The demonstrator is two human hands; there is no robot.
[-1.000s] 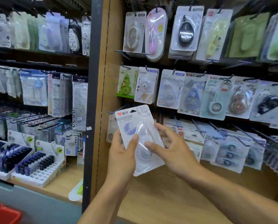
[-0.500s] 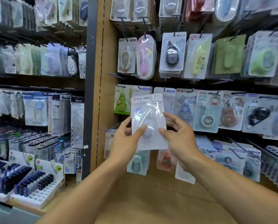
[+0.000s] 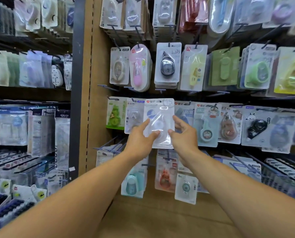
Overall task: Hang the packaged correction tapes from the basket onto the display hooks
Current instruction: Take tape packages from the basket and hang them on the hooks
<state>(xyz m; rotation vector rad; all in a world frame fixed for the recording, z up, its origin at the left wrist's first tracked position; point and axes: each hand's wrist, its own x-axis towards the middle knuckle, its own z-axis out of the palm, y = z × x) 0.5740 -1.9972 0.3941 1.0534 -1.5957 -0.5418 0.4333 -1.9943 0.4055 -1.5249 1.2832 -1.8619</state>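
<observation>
A white correction tape package (image 3: 158, 114) with a clear blister is held upright against the middle row of the display. My left hand (image 3: 140, 140) pinches its lower left edge. My right hand (image 3: 182, 134) pinches its right edge, thumb on the front and fingers behind. The package's top sits level with the tops of the hung packages beside it. The hook behind its hang hole is hidden, so I cannot tell whether it is on the hook. The basket is out of view.
Rows of hung correction tape packages fill the wooden peg panel (image 3: 95, 117). Bare hooks (image 3: 109, 146) stick out below left of my hands. A dark upright post (image 3: 76, 100) divides this panel from shelves of stationery on the left.
Both hands have carried the package up and away from me, from chest height to the middle row of hooks. The view has tilted upward too.
</observation>
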